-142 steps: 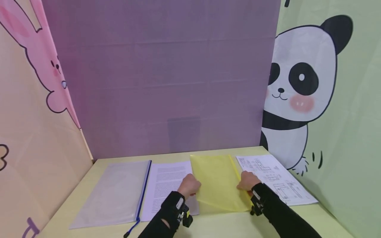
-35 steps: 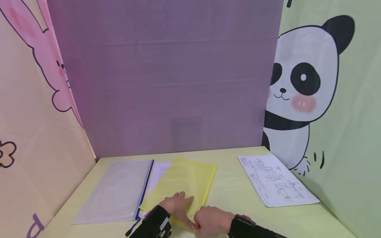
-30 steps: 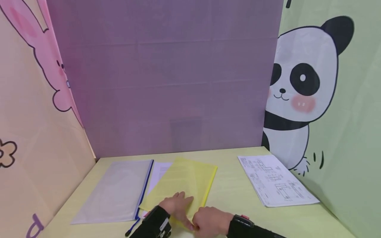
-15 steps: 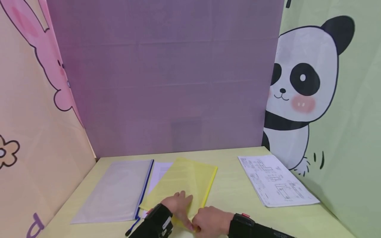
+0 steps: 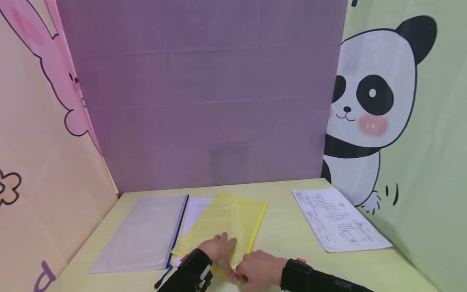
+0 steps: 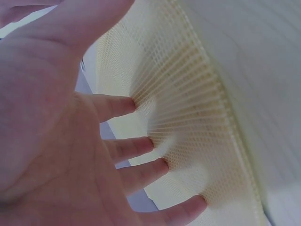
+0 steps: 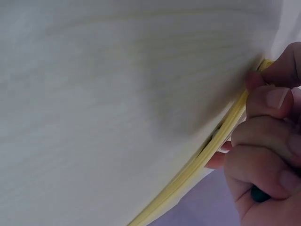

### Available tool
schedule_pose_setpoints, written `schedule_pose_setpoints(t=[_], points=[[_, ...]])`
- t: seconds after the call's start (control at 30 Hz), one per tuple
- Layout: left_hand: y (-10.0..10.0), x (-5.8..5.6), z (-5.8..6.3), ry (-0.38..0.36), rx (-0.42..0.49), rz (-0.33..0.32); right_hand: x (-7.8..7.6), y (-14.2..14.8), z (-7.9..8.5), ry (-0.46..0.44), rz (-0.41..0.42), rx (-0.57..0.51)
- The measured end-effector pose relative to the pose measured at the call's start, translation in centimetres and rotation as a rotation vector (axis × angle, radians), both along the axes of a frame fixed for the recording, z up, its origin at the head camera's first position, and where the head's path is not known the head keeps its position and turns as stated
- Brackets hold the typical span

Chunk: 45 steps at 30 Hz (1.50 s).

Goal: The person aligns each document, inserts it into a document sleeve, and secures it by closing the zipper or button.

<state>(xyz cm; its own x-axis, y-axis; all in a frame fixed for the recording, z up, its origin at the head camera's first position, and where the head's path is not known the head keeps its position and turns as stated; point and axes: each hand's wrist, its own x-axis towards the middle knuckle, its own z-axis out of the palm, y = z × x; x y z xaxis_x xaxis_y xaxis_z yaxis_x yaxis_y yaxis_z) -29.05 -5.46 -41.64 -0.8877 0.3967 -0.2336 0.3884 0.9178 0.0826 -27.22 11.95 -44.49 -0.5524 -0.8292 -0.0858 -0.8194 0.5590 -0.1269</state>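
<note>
A yellow mesh zip pouch lies slanted across a sheet of printed text, covering most of it. Its zipper runs down the right edge. My left hand presses on the pouch near its close end, and in the left wrist view its spread fingers dent the mesh. Beside the left thumb, my right hand pinches at the zipper's near end with curled fingers. The right wrist view shows a small dark green piece between those fingers; the zipper pull itself is mostly hidden.
Left of the pouch lies a clear pouch with a blue zipper and a blue cord. Printed drawings lie on the right of the table. A purple panel and printed cloth walls enclose the table.
Since the oldest frame, the yellow pouch has moved left over the text sheet and turned, and both hands have come together at its near end. Over the last second they have stayed nearly still.
</note>
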Motion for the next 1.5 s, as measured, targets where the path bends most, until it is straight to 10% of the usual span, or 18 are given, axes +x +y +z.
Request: schedule_pose_setpoints(t=[0.33,1.5], points=[[0.1,0.1,0.3,-0.025,-0.001,0.026,-1.2,0.9,0.2,0.056,-0.143,0.005],[0.3,0.4,0.3,0.033,-0.046,0.015,-3.1,1.8,0.0,0.071,-0.226,-0.018]])
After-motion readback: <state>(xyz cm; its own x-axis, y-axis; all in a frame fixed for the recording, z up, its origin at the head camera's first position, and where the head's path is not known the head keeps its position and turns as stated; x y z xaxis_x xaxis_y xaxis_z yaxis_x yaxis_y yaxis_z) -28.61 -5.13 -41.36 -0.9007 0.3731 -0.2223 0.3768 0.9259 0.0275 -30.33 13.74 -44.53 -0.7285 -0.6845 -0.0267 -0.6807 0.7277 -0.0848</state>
